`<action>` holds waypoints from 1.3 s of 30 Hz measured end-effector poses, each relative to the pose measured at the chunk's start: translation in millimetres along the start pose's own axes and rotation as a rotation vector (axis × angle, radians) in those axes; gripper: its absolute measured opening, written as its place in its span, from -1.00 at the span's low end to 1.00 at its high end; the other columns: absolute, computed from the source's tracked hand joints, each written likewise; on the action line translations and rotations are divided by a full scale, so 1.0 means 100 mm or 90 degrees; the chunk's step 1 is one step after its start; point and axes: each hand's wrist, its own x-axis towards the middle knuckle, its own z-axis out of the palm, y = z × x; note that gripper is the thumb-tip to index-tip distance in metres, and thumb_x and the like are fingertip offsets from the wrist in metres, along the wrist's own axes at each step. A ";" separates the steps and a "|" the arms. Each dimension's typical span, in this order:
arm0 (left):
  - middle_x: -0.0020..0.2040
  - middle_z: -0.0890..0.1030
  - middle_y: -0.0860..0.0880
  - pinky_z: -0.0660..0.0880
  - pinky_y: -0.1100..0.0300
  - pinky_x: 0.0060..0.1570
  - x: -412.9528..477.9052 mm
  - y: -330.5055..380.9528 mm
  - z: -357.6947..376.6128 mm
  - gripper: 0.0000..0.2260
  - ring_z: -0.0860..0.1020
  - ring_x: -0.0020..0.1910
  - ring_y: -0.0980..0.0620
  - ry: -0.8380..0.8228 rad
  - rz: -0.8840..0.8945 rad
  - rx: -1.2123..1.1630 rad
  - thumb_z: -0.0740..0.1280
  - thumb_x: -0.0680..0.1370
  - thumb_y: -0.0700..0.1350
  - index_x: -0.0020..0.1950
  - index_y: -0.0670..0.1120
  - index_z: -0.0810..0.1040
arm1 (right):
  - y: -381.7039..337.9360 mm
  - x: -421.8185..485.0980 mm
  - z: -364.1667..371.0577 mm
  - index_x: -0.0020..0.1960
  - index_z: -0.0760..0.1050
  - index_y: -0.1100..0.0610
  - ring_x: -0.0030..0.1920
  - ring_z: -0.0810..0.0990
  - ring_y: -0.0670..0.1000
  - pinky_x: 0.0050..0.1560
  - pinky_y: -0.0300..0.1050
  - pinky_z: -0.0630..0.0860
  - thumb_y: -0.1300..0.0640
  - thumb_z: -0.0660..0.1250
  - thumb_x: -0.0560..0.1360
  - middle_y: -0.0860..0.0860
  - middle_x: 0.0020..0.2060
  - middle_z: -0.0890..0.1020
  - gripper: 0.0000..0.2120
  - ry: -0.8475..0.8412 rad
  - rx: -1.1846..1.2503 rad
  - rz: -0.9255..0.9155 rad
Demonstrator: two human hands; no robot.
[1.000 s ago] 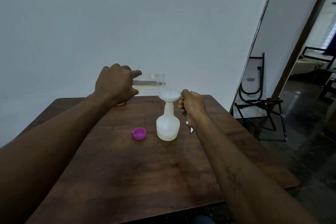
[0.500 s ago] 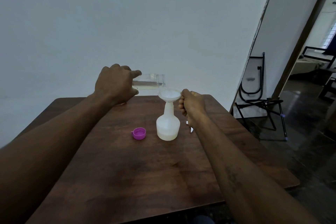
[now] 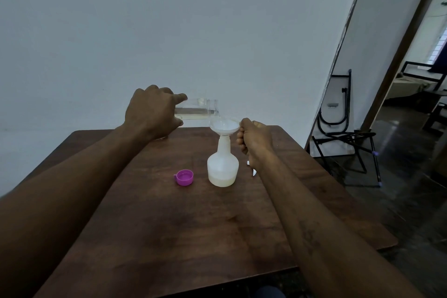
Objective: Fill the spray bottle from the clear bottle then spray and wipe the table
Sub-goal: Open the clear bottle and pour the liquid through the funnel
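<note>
- A dark wooden table (image 3: 169,237) fills the lower half of the frame and stands against a plain pale wall.
- At the right edge, black folded metal frames (image 3: 338,116) lean by an open doorway onto a dim room.
- The left hand (image 3: 151,111), just left of centre, is wrapped round the base end of the clear bottle (image 3: 197,110).
- That bottle lies almost level in the air, its open mouth over the left rim of the funnel (image 3: 223,127) (a shallow layer of clear liquid sits along its lower side).
- The white funnel stands in the neck of the spray bottle (image 3: 222,167), which is upright on the table at centre frame, with pale liquid across its bottom.
- The right hand (image 3: 254,138), right of centre, has its fingers curled and holds the funnel at its right edge.
- Small white bits show under the right wrist; what they are cannot be told.
- A purple cap (image 3: 184,177) lies open side up on the table, just left of the spray bottle and apart from it.
</note>
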 end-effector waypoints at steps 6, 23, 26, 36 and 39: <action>0.28 0.64 -0.01 0.46 -0.04 0.08 0.01 -0.01 0.00 -0.43 0.56 0.20 -0.18 0.003 0.001 0.003 0.49 0.48 0.16 0.48 0.15 0.48 | 0.00 0.00 0.00 -0.21 0.47 0.12 -0.48 0.43 -0.06 -0.46 -0.19 0.36 0.17 0.30 0.51 -0.04 -0.47 0.53 -0.87 0.002 0.003 -0.001; 0.27 0.65 -0.01 0.45 -0.04 0.10 0.00 0.03 -0.03 -0.44 0.55 0.21 -0.17 0.005 0.003 -0.006 0.50 0.48 0.15 0.47 0.15 0.49 | 0.01 0.00 -0.01 -0.20 0.46 0.12 -0.45 0.44 -0.06 -0.44 -0.17 0.36 0.16 0.30 0.53 0.01 -0.40 0.54 -0.86 -0.001 0.003 -0.003; 0.26 0.65 -0.01 0.46 -0.04 0.10 0.00 0.02 -0.04 -0.44 0.55 0.20 -0.16 0.007 0.004 -0.005 0.49 0.48 0.15 0.47 0.15 0.50 | 0.00 0.00 0.00 -0.21 0.47 0.12 -0.45 0.45 -0.05 -0.44 -0.17 0.37 0.16 0.30 0.54 0.00 -0.41 0.54 -0.85 0.000 0.000 -0.002; 0.29 0.64 -0.01 0.46 -0.05 0.11 0.01 0.03 -0.06 -0.44 0.55 0.23 -0.17 0.009 0.004 -0.001 0.49 0.48 0.15 0.47 0.14 0.50 | 0.00 0.00 0.01 -0.21 0.50 0.12 -0.46 0.46 -0.07 -0.44 -0.17 0.39 0.15 0.31 0.55 -0.02 -0.43 0.56 -0.85 0.004 -0.006 -0.002; 0.29 0.64 -0.01 0.46 -0.05 0.11 0.01 0.02 -0.07 -0.44 0.55 0.23 -0.18 0.013 0.003 -0.001 0.49 0.48 0.14 0.47 0.14 0.50 | 0.00 0.01 0.01 -0.21 0.49 0.12 -0.46 0.45 -0.06 -0.45 -0.18 0.38 0.15 0.31 0.54 -0.02 -0.44 0.56 -0.85 0.004 -0.005 -0.001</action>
